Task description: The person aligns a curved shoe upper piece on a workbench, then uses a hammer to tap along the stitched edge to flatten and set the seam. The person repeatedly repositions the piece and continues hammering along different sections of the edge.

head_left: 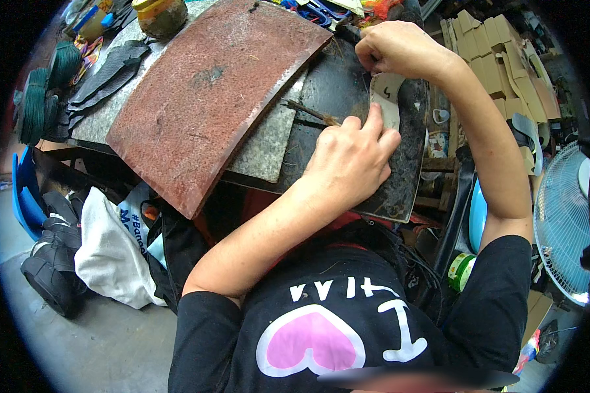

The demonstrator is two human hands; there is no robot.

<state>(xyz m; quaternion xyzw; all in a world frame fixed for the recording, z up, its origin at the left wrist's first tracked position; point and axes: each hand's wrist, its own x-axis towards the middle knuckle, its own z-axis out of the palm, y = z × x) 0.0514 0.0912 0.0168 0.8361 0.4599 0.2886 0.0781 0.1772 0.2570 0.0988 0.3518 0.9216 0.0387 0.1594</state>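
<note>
While both hands work at the upper centre of the frame, the left hand (351,160) lies knuckles up with its fingers curled narrow around a thin brown stick-like tool (311,112), and its forefinger presses on the lower end of a pale curved sole-shaped piece of leather (388,98). At the upper end of that piece the right hand (400,49) is closed in a pinch; what its fingertips grip cannot be told. This pale piece bears a small dark mark and rests on a black, scuffed rubber mat (337,85) right of centre. Left of it lies a large reddish-brown curved board (210,98) over a grey speckled stone slab (269,147). Stacked tan cardboard boxes (488,49) fill the upper right, a green-and-white tape roll (461,270) sits at lower right, and a white printed bag (115,252) slumps at lower left beside black shoes (52,262).
</note>
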